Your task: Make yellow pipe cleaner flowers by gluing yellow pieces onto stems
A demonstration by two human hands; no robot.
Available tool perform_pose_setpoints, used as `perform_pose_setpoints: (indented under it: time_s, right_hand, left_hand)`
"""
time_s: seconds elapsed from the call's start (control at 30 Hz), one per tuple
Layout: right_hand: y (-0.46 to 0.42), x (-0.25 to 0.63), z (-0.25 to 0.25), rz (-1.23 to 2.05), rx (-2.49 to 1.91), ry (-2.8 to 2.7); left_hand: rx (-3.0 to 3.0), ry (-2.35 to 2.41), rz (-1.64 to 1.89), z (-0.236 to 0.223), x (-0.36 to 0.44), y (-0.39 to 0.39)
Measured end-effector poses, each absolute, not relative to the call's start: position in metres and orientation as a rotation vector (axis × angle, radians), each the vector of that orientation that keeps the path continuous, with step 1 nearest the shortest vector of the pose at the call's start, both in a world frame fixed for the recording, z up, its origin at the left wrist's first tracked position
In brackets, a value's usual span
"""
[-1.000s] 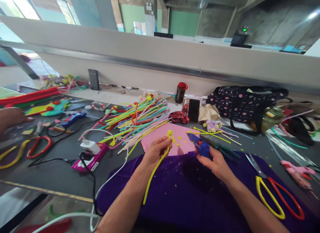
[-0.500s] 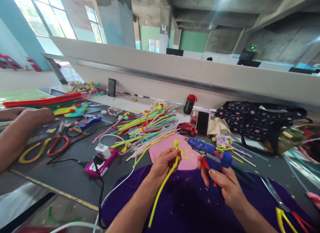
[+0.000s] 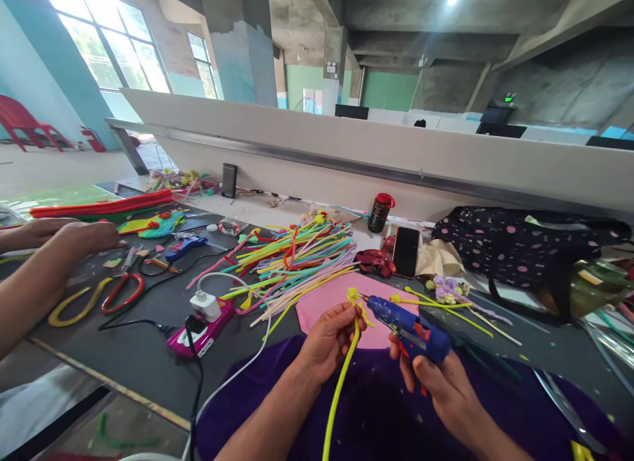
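Observation:
Between the fingertips of my left hand (image 3: 331,339) is a yellow pipe cleaner (image 3: 341,382) with a small bunched yellow head at its upper end; its long stem hangs down toward me. My right hand (image 3: 440,385) is wrapped round the grip of a blue glue gun (image 3: 411,325) with a red trigger. The gun's nozzle points left, and its tip is at or very near the yellow head; contact I cannot make out. Beneath both lies a pink sheet (image 3: 317,296) with yellow scraps on it. A purple cloth (image 3: 386,408) is spread nearer me.
A heap of coloured pipe cleaners (image 3: 297,256) lies beyond my left hand. A magenta power strip (image 3: 203,329) with cables sits left. Scissors (image 3: 564,405) lie at right. A phone (image 3: 406,251) and bottle (image 3: 380,213) stand behind. Another person's hand (image 3: 84,243) works at far left.
The glue gun's nozzle has come closer to the yellow head, its body now tilting more downward to the right. The whole view has shifted slightly.

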State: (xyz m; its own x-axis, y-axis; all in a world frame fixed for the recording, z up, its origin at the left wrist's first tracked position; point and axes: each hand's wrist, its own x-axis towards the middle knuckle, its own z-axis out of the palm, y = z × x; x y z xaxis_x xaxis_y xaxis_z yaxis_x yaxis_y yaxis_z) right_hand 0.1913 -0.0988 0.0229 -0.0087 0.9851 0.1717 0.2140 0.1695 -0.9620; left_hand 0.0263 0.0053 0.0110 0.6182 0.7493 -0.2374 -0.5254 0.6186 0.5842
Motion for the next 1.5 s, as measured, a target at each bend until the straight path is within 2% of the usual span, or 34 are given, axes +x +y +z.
perform_pose_setpoints:
  time_s: [0.67,1.5]
  right_hand:
    - [-0.098,0.185,0.03,0.994,-1.3,-1.448]
    - [-0.097,0.188,0.017,0.86,-1.344,-1.521]
  left_hand:
    - [0.595,0.498,0.797,0.004,0.028,0.006]
    - [0.632,0.496,0.798,0.004,0.029,0.005]
